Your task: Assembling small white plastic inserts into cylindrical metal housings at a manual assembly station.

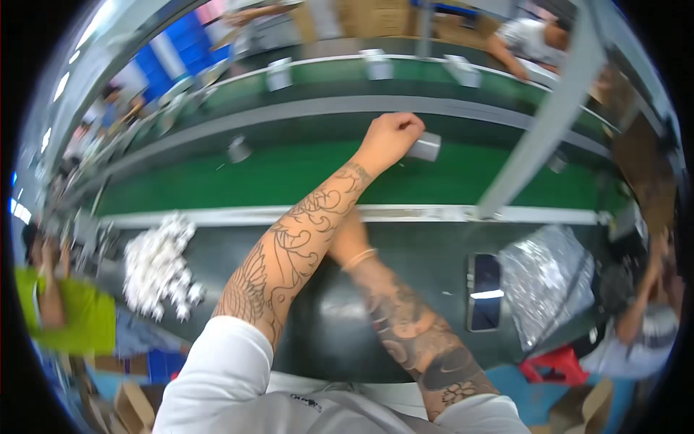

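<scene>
My left hand [392, 140] reaches far forward over the green conveyor belt [303, 176], its fingers curled closed. A small whitish cylinder-like piece [426, 147] sticks out from under those fingers and seems gripped, though the contact is hidden. Beneath the left forearm crosses my right arm. Only the back part of my right hand [350, 237] shows, near the belt's white front rail; its fingers are hidden behind the left forearm. To the left, a heap of small white pieces [160, 264] lies on the dark worktable [318, 325].
A phone [483, 292] and a clear plastic bag [549, 278] lie to the right. Another small piece [238, 149] sits on the belt. White boxes [377, 65] stand on the farther belt. A metal post [538, 123] rises at right. Other people work around the line.
</scene>
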`<state>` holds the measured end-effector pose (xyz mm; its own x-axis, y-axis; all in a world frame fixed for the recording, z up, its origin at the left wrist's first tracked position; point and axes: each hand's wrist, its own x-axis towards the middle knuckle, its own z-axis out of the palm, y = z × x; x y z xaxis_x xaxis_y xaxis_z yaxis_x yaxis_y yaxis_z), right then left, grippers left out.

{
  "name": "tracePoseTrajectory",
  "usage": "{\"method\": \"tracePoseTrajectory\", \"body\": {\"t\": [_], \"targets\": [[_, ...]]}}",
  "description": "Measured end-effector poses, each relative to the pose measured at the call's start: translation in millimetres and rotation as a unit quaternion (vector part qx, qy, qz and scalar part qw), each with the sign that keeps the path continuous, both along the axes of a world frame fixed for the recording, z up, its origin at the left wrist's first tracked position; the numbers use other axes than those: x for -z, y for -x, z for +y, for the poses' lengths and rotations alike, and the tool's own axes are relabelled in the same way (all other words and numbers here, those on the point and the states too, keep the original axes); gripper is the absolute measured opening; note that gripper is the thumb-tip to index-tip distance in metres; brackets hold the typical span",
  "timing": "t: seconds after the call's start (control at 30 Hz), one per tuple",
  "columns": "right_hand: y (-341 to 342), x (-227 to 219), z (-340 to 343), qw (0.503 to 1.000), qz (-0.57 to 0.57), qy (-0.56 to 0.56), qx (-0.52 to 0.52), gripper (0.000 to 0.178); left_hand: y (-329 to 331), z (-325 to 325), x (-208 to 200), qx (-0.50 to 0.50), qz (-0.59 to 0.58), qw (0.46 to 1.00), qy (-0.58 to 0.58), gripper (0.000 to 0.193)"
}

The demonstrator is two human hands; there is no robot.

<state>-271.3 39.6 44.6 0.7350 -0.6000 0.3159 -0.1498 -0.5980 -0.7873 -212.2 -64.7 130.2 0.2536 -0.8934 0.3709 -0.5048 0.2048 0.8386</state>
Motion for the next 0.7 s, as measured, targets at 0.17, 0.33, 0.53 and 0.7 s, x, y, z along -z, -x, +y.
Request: {"method": "tracePoseTrajectory", "body": {"t": [0.17, 0.33, 0.53, 0.7], "targets": [[-14, -3, -1, 0.981, -0.163, -0.019, 0.099, 0.010, -75, 130, 7, -0.113, 0.240, 0.964, -0.013, 0.016], [-7, -16, 8, 0.942, -0.218, -0.204, -0.153, 0.056, -68, 212, 52, -0.070, 0.580, 0.781, 0.221, 0.015], [-7, 2, 7, 0.891, -0.176, -0.371, -0.194, 0.052, -24, 279, 51, -0.220, 0.246, 0.943, -0.033, 0.021], [-8, -6, 7, 0.915, -0.148, -0.332, -0.176, 0.047, -36, 426, 38, -0.520, -0.385, 0.762, -0.032, 0.030]]}}
